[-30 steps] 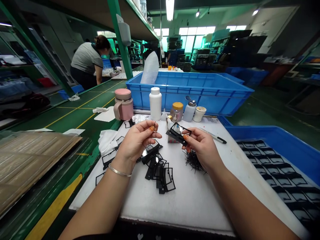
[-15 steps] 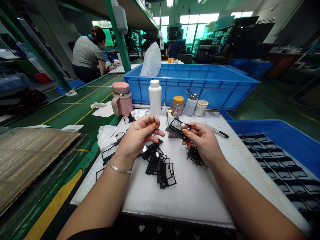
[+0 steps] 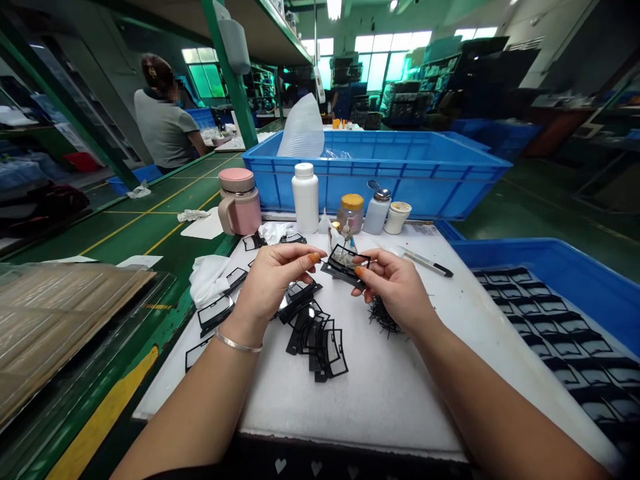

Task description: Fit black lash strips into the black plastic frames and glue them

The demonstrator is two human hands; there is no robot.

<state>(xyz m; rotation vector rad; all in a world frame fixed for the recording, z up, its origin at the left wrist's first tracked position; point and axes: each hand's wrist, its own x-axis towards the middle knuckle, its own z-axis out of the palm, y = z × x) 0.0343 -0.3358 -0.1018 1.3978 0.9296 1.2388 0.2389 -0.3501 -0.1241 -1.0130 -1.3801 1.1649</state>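
Note:
My right hand [image 3: 387, 277] is closed round one end of a black plastic frame [image 3: 343, 267] with a window opening, holding it tilted above the table. Fingers and thumb of my left hand [image 3: 280, 273] are pinched together close to the frame's left end. Whatever sits in that pinch is too small to make out. Below my hands, several similar black frames [image 3: 320, 343] lie overlapping on the white tabletop [image 3: 380, 400]. A tangled heap of thin black strips [image 3: 384, 317] rests under my right hand.
Behind my hands stand a pink mug [image 3: 240, 203], a white bottle [image 3: 305, 200], a yellow-lidded jar [image 3: 351, 212], a pump bottle [image 3: 377, 212] and a small white pot [image 3: 399, 217]. A knife [image 3: 427, 262] lies right. Blue bins [image 3: 380, 190] stand behind and right; a co-worker [image 3: 165, 127] sits far left.
My left hand has lowered and its pinched fingertips have come to the frame's left end. The frame in my right hand has shifted slightly left and down. The view has moved a little.

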